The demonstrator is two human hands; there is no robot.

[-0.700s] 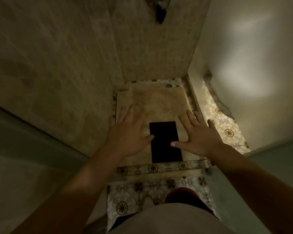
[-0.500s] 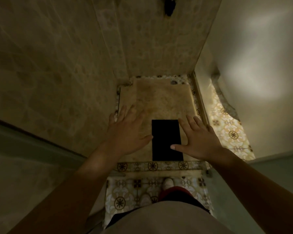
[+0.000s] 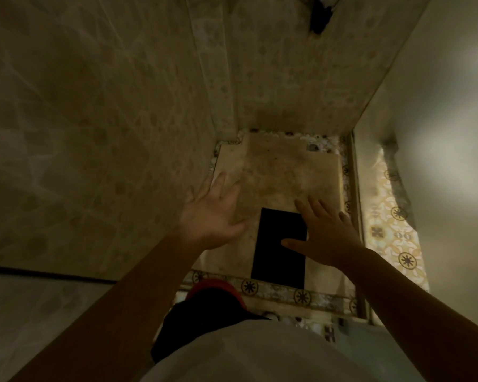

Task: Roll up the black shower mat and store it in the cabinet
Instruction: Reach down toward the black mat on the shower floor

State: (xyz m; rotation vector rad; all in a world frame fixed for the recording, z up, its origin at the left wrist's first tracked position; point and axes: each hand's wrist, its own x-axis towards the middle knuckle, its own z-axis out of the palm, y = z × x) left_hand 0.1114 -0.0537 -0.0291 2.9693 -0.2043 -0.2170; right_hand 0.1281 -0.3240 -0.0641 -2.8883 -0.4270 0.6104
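The black shower mat lies flat on the shower floor, unrolled, while the left hand and right hand hover above with each grip spread, empty, apparently to reach its edges.

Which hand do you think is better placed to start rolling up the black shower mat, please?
Probably the right hand: its thumb already overlaps the black shower mat, which lies flat on the shower floor. The left hand is spread open off the mat's left edge.
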